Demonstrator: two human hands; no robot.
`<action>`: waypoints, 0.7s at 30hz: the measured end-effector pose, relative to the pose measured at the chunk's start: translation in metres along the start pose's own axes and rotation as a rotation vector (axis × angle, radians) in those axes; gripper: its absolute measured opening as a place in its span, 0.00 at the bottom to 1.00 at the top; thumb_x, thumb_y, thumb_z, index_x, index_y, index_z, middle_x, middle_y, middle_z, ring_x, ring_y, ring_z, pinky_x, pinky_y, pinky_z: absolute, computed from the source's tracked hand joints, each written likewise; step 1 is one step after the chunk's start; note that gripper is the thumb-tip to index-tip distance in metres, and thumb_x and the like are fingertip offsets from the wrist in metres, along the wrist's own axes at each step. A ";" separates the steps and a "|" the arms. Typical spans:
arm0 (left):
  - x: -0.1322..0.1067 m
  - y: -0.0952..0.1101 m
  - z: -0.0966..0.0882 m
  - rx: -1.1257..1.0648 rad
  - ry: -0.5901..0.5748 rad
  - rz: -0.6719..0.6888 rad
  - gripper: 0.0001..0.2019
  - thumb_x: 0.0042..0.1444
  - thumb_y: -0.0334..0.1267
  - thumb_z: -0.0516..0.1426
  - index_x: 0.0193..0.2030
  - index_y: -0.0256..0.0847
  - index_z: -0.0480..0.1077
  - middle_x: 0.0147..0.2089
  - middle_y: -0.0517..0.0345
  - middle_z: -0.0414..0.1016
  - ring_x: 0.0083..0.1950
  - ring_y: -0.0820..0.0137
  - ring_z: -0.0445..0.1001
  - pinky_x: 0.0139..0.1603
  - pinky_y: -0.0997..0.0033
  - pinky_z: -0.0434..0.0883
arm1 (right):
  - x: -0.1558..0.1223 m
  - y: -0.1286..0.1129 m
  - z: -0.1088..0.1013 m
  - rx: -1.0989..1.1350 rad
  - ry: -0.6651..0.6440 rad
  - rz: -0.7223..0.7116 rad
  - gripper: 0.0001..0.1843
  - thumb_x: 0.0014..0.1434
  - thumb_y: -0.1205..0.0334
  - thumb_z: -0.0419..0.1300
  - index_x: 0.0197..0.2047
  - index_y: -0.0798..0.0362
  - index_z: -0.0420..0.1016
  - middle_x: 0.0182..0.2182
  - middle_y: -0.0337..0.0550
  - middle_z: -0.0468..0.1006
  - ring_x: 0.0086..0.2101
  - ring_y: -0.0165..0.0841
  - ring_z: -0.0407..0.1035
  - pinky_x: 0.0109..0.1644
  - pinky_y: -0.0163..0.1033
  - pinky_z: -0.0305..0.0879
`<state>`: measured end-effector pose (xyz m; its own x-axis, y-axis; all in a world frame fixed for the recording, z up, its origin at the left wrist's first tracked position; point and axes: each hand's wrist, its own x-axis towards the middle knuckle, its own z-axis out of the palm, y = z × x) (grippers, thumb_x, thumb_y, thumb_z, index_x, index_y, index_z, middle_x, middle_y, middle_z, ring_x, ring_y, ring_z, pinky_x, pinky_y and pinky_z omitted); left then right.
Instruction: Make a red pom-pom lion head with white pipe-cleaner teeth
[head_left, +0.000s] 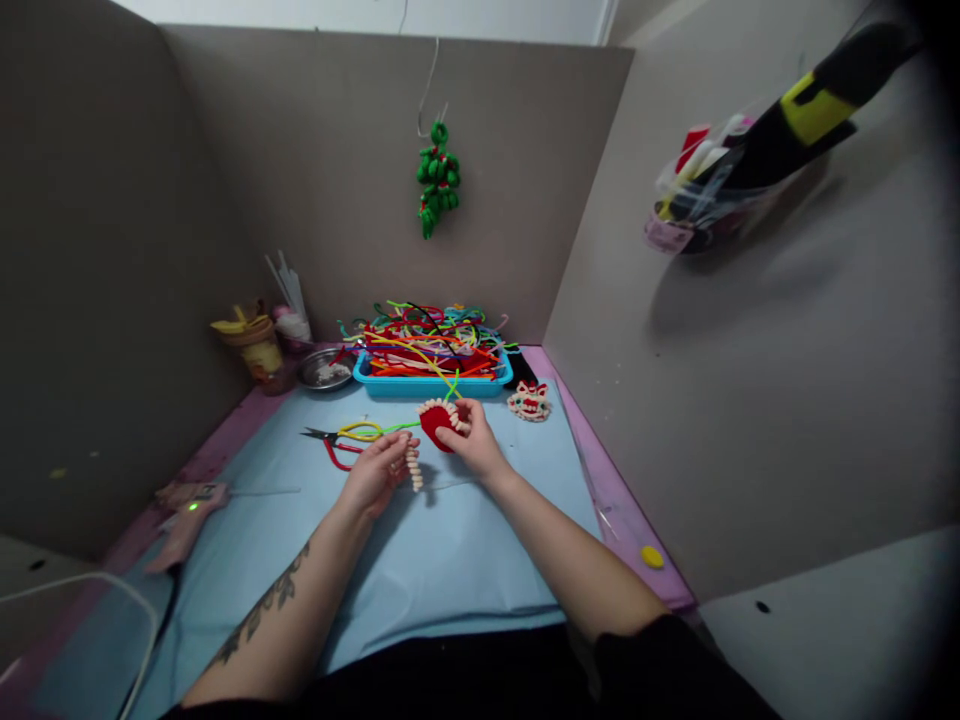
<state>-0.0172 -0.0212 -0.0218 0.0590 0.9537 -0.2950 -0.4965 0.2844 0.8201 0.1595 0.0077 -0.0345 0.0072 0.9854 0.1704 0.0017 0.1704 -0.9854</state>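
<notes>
Red fuzzy piece (433,425) with cream beaded-looking edging, mid-tabletop, in right hand (471,440): thumb pressed on its face, fingers around the right edge, grip pinched closed. Left hand (381,472), just left of it: thumb and fingers pinch the top of a cream twisted strip (415,470), rest dangling toward near side. Can't tell if strip joins the edging.

Green stem (401,428) runs left from red piece to the scissors (330,437), which lie open just beyond left hand, closest obstacle, red handle partly behind the fingers. Cream-and-red ornament (529,402) lies right of right hand.

Far side: blue tray (435,388) heaped with multicolour fuzzy stems (431,340); metal dish (307,370) with white bits left of it, then pot (261,350) in far left corner. Near left: pink glue gun (187,528), green light lit.

Pale blue sheet (480,570) covers most of pink tabletop (619,510); yellow disc (652,557) at right edge. Grey partitions (337,170) enclose left, far, right. Green ornament (439,180) hangs on far one, filled holder (669,236) on right.
</notes>
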 end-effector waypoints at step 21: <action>-0.003 -0.003 0.010 -0.085 -0.048 0.006 0.10 0.49 0.31 0.64 0.37 0.33 0.70 0.23 0.61 0.71 0.17 0.79 0.66 0.16 0.81 0.61 | -0.013 0.003 0.006 -0.438 -0.023 -0.219 0.38 0.44 0.56 0.67 0.57 0.50 0.58 0.53 0.49 0.66 0.53 0.40 0.63 0.58 0.47 0.61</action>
<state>-0.0072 -0.0237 -0.0188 0.0969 0.9594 -0.2647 -0.5683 0.2717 0.7767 0.1533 -0.0049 -0.0398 -0.0619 0.9274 0.3688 0.4209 0.3593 -0.8329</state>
